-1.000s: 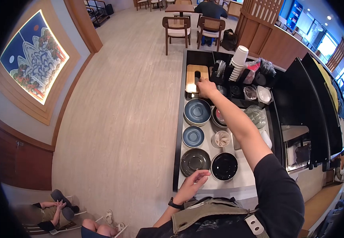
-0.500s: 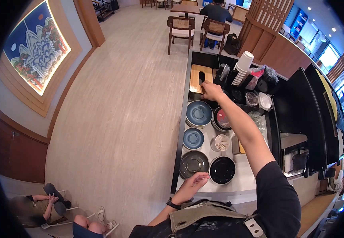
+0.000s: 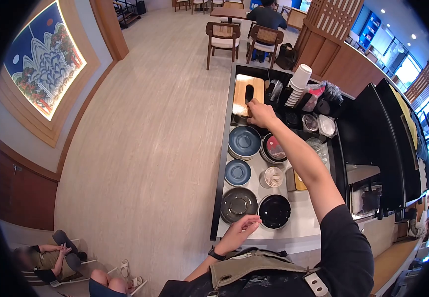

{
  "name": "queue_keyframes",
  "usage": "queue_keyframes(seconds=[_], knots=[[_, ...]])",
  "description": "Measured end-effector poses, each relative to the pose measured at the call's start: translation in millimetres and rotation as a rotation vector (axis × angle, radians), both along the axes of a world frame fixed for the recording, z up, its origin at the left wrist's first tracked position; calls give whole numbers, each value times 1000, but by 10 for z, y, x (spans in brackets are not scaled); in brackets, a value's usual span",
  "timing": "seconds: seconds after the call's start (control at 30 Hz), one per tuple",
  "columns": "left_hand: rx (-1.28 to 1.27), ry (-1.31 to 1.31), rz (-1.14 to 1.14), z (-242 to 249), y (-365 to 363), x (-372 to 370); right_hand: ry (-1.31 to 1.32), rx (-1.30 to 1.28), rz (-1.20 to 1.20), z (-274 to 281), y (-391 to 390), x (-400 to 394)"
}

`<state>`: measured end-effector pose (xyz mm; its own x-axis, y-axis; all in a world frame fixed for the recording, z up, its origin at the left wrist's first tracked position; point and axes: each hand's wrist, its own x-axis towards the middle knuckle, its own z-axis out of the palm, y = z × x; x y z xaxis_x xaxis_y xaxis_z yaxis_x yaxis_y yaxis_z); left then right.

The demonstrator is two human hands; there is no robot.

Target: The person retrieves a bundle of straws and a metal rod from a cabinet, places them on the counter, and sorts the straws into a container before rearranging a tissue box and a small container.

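The right hand [image 3: 260,113] was extended to the far end of the counter [image 3: 301,225], fingers curled on the near edge of the wooden slotted lid [image 3: 247,94]; whether it gripped could not be told. The lid lay flat at 12 o'clock from the large blue bowl [image 3: 244,141]. It looked rigid, light and smooth, best taken by its edge. The left hand [image 3: 238,233] rested loosely open at the counter's near edge, at 6 o'clock from the dark grey plate [image 3: 238,204].
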<state>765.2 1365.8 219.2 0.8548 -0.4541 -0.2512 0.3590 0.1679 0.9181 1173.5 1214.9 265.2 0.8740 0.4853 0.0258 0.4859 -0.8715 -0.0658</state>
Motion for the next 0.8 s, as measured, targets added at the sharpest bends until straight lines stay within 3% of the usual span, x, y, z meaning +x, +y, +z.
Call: queue_keyframes(seconds=[0.43, 0.8], knots=[[-23, -20, -2, 35, -46, -59, 43, 25, 28, 175, -82, -94], [-9, -38, -11, -4, -114, -81, 24, -12, -50, -41, 1, -142]])
